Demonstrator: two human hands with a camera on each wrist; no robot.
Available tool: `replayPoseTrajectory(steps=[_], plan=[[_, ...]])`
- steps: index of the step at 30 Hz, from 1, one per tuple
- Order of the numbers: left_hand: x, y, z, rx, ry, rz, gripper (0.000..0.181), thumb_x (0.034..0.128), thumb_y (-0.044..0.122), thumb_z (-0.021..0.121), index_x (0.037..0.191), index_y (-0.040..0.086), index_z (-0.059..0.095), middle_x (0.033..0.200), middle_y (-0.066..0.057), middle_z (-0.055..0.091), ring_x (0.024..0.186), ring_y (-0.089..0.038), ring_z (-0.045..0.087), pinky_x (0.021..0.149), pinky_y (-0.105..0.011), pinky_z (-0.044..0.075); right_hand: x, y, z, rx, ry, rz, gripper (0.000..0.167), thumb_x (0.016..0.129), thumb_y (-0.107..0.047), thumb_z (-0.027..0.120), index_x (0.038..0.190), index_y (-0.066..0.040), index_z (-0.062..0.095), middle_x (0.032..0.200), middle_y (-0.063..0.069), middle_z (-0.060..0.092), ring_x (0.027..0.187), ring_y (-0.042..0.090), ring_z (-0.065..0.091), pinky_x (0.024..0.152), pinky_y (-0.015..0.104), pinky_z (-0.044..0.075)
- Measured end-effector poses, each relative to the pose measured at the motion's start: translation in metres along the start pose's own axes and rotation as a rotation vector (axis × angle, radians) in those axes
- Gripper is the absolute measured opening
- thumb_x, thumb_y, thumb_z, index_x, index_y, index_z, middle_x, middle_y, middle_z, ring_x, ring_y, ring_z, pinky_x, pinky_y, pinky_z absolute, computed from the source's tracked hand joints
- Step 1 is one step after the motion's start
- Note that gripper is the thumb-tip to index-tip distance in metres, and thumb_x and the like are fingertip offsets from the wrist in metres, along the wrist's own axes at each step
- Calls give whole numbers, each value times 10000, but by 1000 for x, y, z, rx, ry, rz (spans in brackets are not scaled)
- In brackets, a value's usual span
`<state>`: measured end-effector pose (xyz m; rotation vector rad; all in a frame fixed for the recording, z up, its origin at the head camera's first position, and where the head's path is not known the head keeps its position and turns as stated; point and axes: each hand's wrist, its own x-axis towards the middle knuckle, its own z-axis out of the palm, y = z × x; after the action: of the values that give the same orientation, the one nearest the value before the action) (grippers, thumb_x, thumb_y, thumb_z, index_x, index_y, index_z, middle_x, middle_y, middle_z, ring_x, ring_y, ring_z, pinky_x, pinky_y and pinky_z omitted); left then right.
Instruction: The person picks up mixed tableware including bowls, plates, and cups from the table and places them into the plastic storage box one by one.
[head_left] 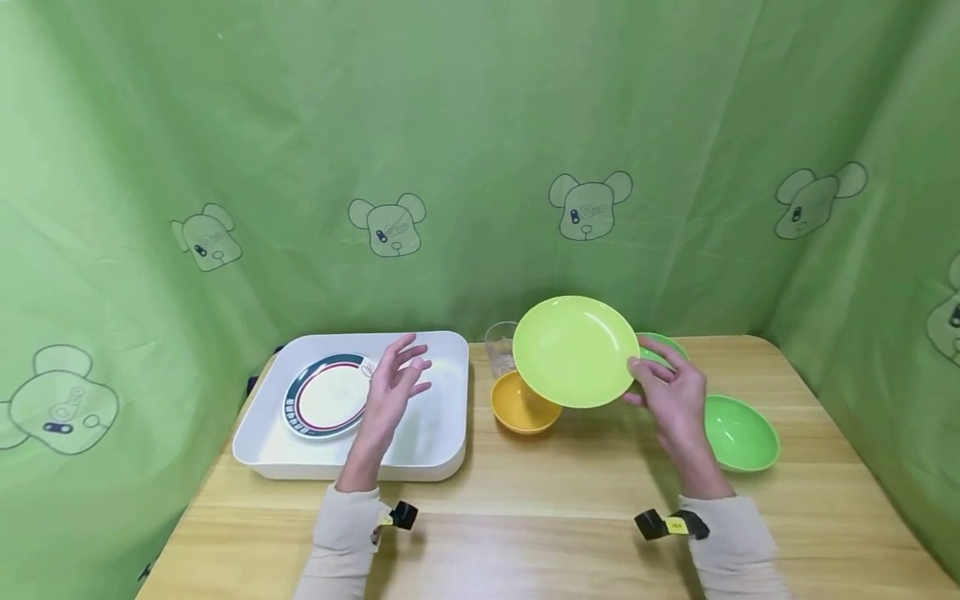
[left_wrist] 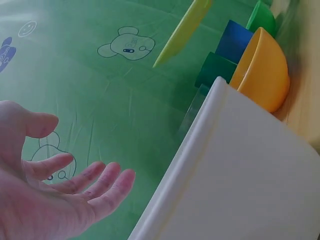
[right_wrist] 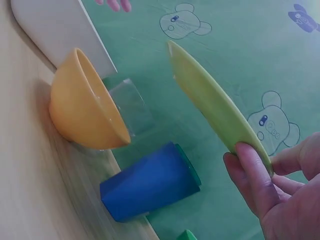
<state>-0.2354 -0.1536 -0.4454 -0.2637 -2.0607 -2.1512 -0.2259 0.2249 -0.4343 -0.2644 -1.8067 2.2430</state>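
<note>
My right hand (head_left: 675,400) pinches a yellow-green plate (head_left: 576,352) by its right rim, holding it in the air above the table. In the right wrist view the thumb and fingers (right_wrist: 257,175) grip the plate's edge from both sides. Over the white basin (head_left: 431,417) hovers my left hand (head_left: 392,387), fingers spread and loosely bent, with nothing in it. Inside the basin lies a white plate (head_left: 333,396) with a dark green and red rim, partly hidden by the left hand. Below the held plate an orange bowl (head_left: 522,408) stands on the table.
A clear cup (head_left: 498,346) stands behind the orange bowl. Green bowls sit at the right, one near (head_left: 738,433) and one farther back (head_left: 660,346), partly covered. The right wrist view shows a blue cup (right_wrist: 150,182) beside the orange bowl. A green curtain (head_left: 480,125) encloses the wooden table (head_left: 540,517).
</note>
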Motion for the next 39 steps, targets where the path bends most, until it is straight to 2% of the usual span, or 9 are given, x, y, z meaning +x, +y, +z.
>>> replayPoseTrajectory(steps=[9, 14, 24, 30, 39], plan=[[-1, -3, 13, 26, -36, -12, 508, 1060, 144, 570, 1526, 27, 408, 1449, -279, 519, 1262, -426, 579, 985, -497, 571, -5, 5, 10, -25, -10, 13, 503, 939, 44, 685, 1422, 64, 545, 869, -22, 764, 719, 115, 744, 561, 273, 622], [-2, -4, 19, 23, -57, -7, 519, 1056, 136, 571, 1529, 15, 396, 1451, -302, 502, 1262, -443, 571, 980, -525, 568, -8, 8, 18, -28, -32, 32, 506, 942, 35, 691, 1428, 43, 550, 891, -29, 769, 744, 123, 751, 597, 299, 630], [-3, -9, 23, 4, -67, -9, 530, 1054, 130, 576, 1526, -12, 382, 1450, -314, 492, 1254, -442, 573, 980, -515, 570, -13, 21, 30, -84, -85, 47, 498, 961, -1, 686, 1438, 35, 544, 928, -42, 761, 774, 115, 743, 643, 334, 640], [-4, -9, 26, -44, -88, -10, 518, 1049, 112, 586, 1519, 4, 398, 1455, -291, 493, 1282, -501, 529, 985, -515, 566, -17, 24, 36, -109, -104, 41, 478, 968, -26, 689, 1431, -4, 573, 991, -10, 768, 795, 129, 749, 621, 303, 638], [-4, -9, 31, -53, -99, -12, 483, 1050, 97, 575, 1506, 38, 427, 1446, -279, 498, 1229, -460, 588, 956, -504, 584, -22, 26, 44, -132, -140, 53, 464, 982, -59, 685, 1434, -35, 583, 1078, 73, 762, 818, 137, 755, 663, 320, 642]])
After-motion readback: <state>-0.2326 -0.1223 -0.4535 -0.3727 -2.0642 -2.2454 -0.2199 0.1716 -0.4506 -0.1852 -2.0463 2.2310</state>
